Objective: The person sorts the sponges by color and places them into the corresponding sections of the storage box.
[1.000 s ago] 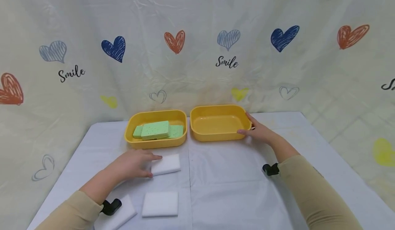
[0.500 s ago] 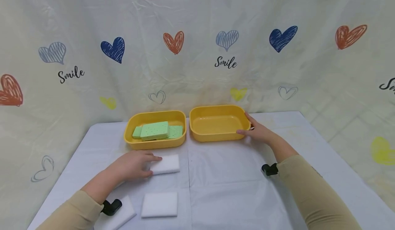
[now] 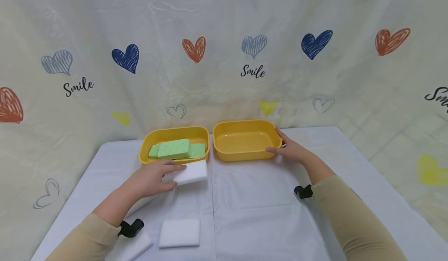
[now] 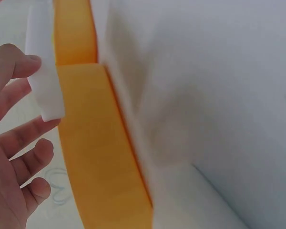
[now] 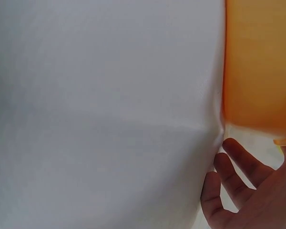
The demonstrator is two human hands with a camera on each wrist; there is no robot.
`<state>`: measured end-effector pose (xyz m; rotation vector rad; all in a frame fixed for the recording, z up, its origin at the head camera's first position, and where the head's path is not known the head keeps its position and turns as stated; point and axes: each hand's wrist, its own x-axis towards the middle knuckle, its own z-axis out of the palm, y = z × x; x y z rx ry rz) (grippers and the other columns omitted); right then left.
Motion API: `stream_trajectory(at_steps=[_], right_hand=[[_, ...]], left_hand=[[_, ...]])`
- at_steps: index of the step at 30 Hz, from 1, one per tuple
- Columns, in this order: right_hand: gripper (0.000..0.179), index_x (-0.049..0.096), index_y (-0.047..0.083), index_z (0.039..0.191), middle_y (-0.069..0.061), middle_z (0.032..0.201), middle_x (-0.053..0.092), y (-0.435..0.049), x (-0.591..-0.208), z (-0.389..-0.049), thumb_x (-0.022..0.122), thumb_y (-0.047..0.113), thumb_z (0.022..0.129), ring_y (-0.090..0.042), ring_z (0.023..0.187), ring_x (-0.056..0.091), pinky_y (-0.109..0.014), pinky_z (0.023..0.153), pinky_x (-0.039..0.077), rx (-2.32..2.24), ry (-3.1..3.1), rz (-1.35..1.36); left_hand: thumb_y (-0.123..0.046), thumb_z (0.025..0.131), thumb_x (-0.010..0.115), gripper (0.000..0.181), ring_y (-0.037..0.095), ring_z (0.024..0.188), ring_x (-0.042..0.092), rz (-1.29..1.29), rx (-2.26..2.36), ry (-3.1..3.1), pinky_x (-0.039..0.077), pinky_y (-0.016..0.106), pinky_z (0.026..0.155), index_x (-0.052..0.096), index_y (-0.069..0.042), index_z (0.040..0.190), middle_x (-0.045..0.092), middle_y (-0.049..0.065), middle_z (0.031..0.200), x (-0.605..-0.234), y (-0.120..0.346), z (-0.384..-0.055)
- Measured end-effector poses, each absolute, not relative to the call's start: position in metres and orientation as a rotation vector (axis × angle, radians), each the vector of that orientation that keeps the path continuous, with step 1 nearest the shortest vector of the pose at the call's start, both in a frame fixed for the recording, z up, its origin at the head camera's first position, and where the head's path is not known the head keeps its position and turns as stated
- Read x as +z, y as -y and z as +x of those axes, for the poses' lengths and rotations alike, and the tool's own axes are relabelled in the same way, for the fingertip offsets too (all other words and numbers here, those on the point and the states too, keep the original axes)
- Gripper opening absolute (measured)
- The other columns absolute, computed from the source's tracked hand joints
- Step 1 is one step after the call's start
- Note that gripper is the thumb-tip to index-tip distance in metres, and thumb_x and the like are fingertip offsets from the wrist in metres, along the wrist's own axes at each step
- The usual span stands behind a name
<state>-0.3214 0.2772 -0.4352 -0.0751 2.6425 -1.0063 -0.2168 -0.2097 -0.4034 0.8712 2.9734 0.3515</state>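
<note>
Lifted off the table, a white sponge [image 3: 191, 172] is pinched by its left end between the thumb and fingers of my left hand [image 3: 147, 179]. It hangs just in front of the left yellow tray [image 3: 175, 131], which holds several green sponges [image 3: 174, 148]. In the left wrist view the white sponge [image 4: 44, 71] appears edge-on, with the lower fingers spread below it. My right hand [image 3: 292, 149] grips the right end of the other yellow tray [image 3: 245, 140], thumb at the front corner and a finger at the back corner. No sponge shows in that tray.
Another white sponge [image 3: 179, 233] lies flat on the white-covered table [image 3: 259, 210]. One more white sponge [image 3: 131, 246] lies farther left, partly under my left forearm. A curtain printed with hearts [image 3: 224, 78] hangs behind the trays.
My left hand has taken hold of the white sponge and raised it from the table toward the left tray. The right hand stays at its tray.
</note>
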Motion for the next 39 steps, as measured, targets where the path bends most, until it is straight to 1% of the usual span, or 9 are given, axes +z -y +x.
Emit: stream_trajectory(at_steps=[5,8,12,17,20,26,31,36,39], right_hand=[[0.113,-0.009,0.029,0.159,-0.027,0.153,0.028,-0.277,-0.435,-0.321,0.067,0.064,0.084,-0.044,0.129,0.037,-0.066,0.111,0.026,-1.011,-2.641,-0.095],[0.111,-0.009,0.031,0.159,-0.026,0.153,0.028,-0.278,-0.436,-0.322,0.067,0.063,0.085,-0.043,0.130,0.037,-0.066,0.111,0.025,-1.020,-2.633,-0.079],[0.110,-0.009,0.033,0.159,-0.025,0.151,0.030,-0.279,-0.436,-0.323,0.068,0.062,0.085,-0.043,0.129,0.037,-0.065,0.111,0.026,-1.019,-2.631,-0.064],[0.110,-0.010,0.032,0.159,-0.025,0.152,0.030,-0.278,-0.436,-0.323,0.068,0.061,0.085,-0.043,0.130,0.037,-0.065,0.112,0.025,-1.011,-2.632,-0.056],[0.111,-0.010,0.032,0.159,-0.025,0.152,0.029,-0.277,-0.435,-0.322,0.068,0.062,0.085,-0.044,0.131,0.036,-0.066,0.112,0.024,-1.011,-2.629,-0.047],[0.110,-0.008,0.032,0.159,-0.024,0.152,0.030,-0.278,-0.433,-0.321,0.068,0.061,0.085,-0.043,0.131,0.036,-0.065,0.112,0.025,-1.016,-2.629,-0.047],[0.110,-0.009,0.031,0.159,-0.025,0.152,0.029,-0.278,-0.430,-0.319,0.068,0.060,0.086,-0.043,0.131,0.036,-0.064,0.113,0.024,-1.022,-2.629,-0.044],[0.110,-0.008,0.029,0.159,-0.025,0.152,0.030,-0.278,-0.430,-0.319,0.068,0.060,0.086,-0.042,0.131,0.037,-0.063,0.113,0.025,-1.017,-2.632,-0.051],[0.111,-0.008,0.030,0.159,-0.025,0.153,0.029,-0.278,-0.432,-0.320,0.068,0.061,0.085,-0.042,0.131,0.037,-0.063,0.113,0.025,-1.008,-2.632,-0.042]], left_hand=[[-0.037,0.087,0.072,0.048,0.021,0.112,0.060,0.912,0.376,-2.997,0.051,0.042,0.095,0.064,-0.033,0.134,0.063,-0.003,0.124,-0.392,0.195,-0.228],[-0.036,0.087,0.070,0.047,0.023,0.114,0.059,0.922,0.390,-2.996,0.050,0.044,0.096,0.064,-0.033,0.134,0.063,-0.002,0.125,-0.382,0.184,-0.238],[-0.040,0.088,0.068,0.047,0.023,0.114,0.058,0.873,0.387,-2.982,0.050,0.043,0.095,0.062,-0.037,0.135,0.062,-0.002,0.128,-0.370,0.168,-0.254],[-0.046,0.090,0.067,0.048,0.024,0.121,0.053,0.711,0.425,-2.913,0.047,0.047,0.100,0.057,-0.045,0.137,0.056,-0.001,0.138,-0.361,0.149,-0.272],[-0.048,0.089,0.068,0.048,0.023,0.122,0.052,0.651,0.448,-2.897,0.046,0.047,0.101,0.056,-0.048,0.136,0.055,-0.002,0.140,-0.363,0.139,-0.285],[-0.046,0.090,0.066,0.046,0.022,0.120,0.052,0.681,0.485,-2.883,0.045,0.045,0.102,0.058,-0.044,0.136,0.055,-0.002,0.139,-0.367,0.116,-0.309],[-0.045,0.091,0.067,0.045,0.023,0.129,0.047,0.684,0.533,-2.849,0.040,0.047,0.108,0.059,-0.044,0.135,0.051,-0.001,0.143,-0.369,0.097,-0.329],[-0.039,0.091,0.069,0.044,0.027,0.130,0.045,0.710,0.447,-2.849,0.036,0.047,0.111,0.061,-0.040,0.135,0.053,0.005,0.142,-0.372,0.079,-0.344],[-0.038,0.091,0.068,0.043,0.028,0.126,0.045,0.702,0.328,-2.864,0.031,0.046,0.114,0.063,-0.039,0.133,0.056,0.004,0.139,-0.377,0.070,-0.350]])
